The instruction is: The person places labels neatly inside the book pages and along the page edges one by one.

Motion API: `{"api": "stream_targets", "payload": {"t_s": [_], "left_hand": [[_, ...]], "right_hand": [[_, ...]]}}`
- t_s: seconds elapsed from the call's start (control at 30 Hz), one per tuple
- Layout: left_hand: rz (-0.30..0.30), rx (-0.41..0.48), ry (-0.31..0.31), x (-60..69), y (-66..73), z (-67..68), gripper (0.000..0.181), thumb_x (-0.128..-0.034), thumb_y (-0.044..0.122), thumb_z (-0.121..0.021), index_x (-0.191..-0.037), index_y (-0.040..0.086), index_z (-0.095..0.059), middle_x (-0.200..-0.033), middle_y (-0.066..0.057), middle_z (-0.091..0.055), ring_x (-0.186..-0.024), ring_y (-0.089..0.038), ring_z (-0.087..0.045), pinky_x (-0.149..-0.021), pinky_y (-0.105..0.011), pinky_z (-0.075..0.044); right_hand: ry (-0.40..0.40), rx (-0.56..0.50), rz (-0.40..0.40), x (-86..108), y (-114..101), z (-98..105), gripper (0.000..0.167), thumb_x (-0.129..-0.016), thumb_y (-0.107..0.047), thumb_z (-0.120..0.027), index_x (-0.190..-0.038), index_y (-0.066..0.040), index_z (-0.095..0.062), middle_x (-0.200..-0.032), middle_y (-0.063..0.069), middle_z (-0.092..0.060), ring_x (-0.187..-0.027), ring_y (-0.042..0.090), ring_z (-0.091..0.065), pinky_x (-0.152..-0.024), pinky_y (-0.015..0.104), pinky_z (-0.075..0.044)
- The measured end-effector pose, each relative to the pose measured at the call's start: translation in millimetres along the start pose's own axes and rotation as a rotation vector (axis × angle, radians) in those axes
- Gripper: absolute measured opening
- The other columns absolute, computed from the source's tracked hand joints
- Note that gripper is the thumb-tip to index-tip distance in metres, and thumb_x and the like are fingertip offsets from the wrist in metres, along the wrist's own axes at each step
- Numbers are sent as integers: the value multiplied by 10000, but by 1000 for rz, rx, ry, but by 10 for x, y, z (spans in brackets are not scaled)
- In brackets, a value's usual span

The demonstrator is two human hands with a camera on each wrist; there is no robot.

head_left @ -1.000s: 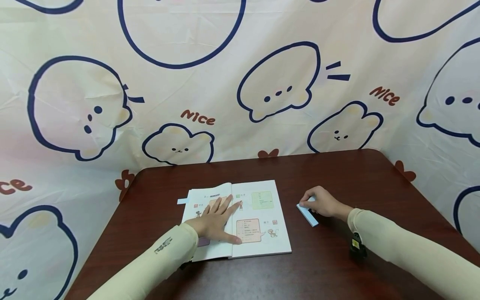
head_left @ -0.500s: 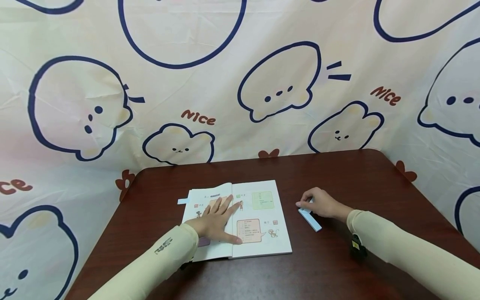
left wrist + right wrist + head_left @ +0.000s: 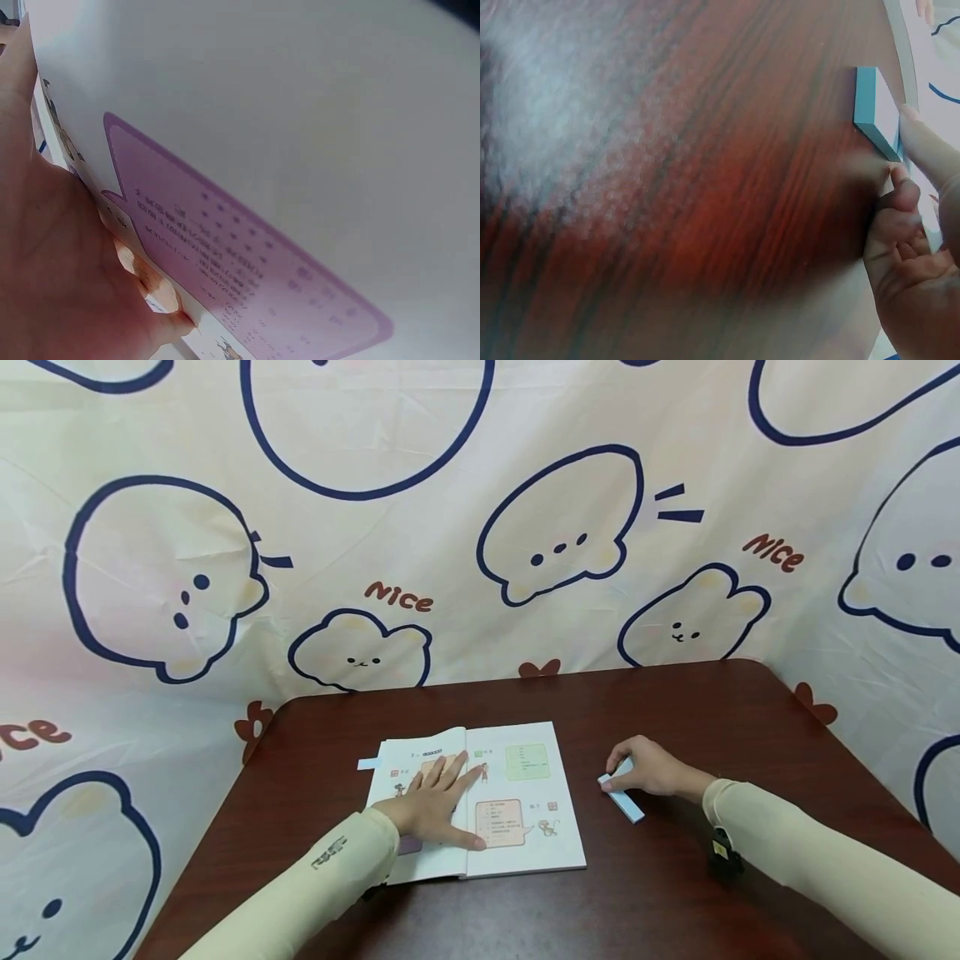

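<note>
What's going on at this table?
A person's left hand rests spread on an open white paper book with coloured printing. To the right, on the dark brown woodgrain table, their right hand pinches one end of a pale blue oblong block. A pale blue strip juts past the book's left edge.

Premises: a screened-off study corner; whether within a home or an office cannot be determined. Evidence: creased pale fabric, printed with cartoon animals and the word "Nice", hangs from nine o'clock through twelve to three. At six, a dark wood-grain table bears an open illustrated book.
</note>
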State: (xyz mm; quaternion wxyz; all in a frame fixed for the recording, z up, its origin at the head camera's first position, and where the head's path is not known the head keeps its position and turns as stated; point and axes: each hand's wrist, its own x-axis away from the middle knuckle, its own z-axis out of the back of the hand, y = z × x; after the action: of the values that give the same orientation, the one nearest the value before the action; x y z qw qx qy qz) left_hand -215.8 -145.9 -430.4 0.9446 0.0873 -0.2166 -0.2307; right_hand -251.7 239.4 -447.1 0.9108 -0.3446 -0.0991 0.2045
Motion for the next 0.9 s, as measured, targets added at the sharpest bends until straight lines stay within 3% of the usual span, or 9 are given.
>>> {"api": "stream_targets", "payload": {"t_s": [0.23, 0.4, 0.53, 0.77, 0.9], "left_hand": [[5, 11, 2, -77, -50, -72, 1172, -740, 801, -666, -1634, 356, -52, -1725, 19, 133, -1591, -360, 101, -1235, -665, -25], [12, 21, 16, -143, -108, -139, 1208, -698, 837, -665, -1629, 384, -44, -1720, 44, 151, -1589, -342, 131, -1235, -664, 4], [16, 26, 24, -141, -109, -144, 1214, -689, 829, -679, -1629, 383, -53, -1718, 47, 155, -1587, -345, 139, -1233, -667, 8], [14, 18, 30, -137, -106, -150, 1206, -694, 830, -672, -1630, 381, -57, -1721, 42, 145, -1588, -353, 130, -1232, -670, -1], [12, 18, 33, -143, -111, -159, 1207, -694, 835, -667, -1630, 381, -56, -1721, 40, 145, -1587, -356, 129, -1231, -671, -5]], "right_hand": [[35, -17, -33, 9, 29, -15, 222, -842, -232, -830, -920, -52, -727, -951, 71, -697, -808, 158, -534, -657, 263, -480], [38, -62, -74, 13, 43, -14, 207, -871, -232, -804, -917, -45, -729, -915, 80, -653, -726, 165, -534, -610, 280, -477], [43, -80, -71, 19, 38, -17, 181, -898, -224, -774, -898, -47, -731, -875, 78, -639, -676, 154, -516, -589, 271, -459], [71, -116, -66, 23, 69, -38, 136, -931, -164, -729, -924, -30, -751, -941, 121, -694, -729, 175, -549, -623, 282, -481], [87, -131, -83, 22, 89, -42, 136, -950, -148, -701, -920, -25, -750, -925, 123, -678, -658, 166, -521, -559, 268, -455]]}}
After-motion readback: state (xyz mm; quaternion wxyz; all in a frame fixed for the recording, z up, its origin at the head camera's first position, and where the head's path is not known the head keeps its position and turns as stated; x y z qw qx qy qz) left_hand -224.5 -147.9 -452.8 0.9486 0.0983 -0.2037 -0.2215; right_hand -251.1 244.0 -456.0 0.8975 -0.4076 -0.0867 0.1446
